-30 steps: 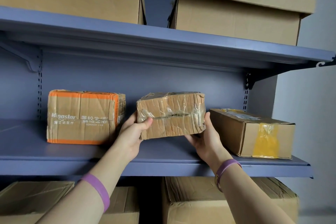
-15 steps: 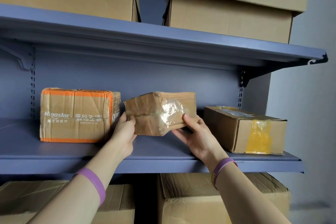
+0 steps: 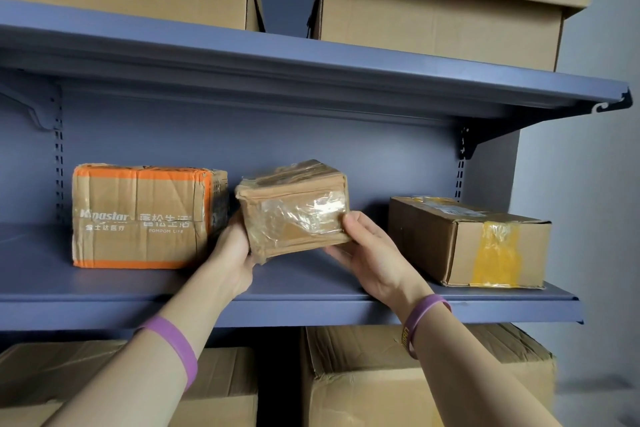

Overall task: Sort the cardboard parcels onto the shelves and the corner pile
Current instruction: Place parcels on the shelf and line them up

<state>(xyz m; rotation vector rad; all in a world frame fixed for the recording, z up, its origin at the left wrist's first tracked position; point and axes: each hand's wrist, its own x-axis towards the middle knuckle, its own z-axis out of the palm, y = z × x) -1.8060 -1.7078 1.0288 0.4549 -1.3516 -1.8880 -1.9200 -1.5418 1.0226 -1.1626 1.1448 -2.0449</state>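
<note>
Creased matt cardboard parcel point(image 3: 294, 218) sheathed in glossy, wrinkled clear tape point(image 3: 322, 206); matt metal shelf point(image 3: 311, 291); shiny yellow tape point(image 3: 497, 253) on neighbouring box point(image 3: 422, 232).

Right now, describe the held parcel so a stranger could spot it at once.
Find the blue-grey middle shelf. Between the orange-edged box and the yellow-taped box, the left hand and right hand hold a small parcel. Only it is crumpled, tilted and wrapped in glossy tape.

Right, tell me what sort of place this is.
Probably a stockroom or parcel storage room: blue metal shelving on slotted brackets, an orange-taped parcel and yellow-taped box on it, big lidded cartons above.
</note>
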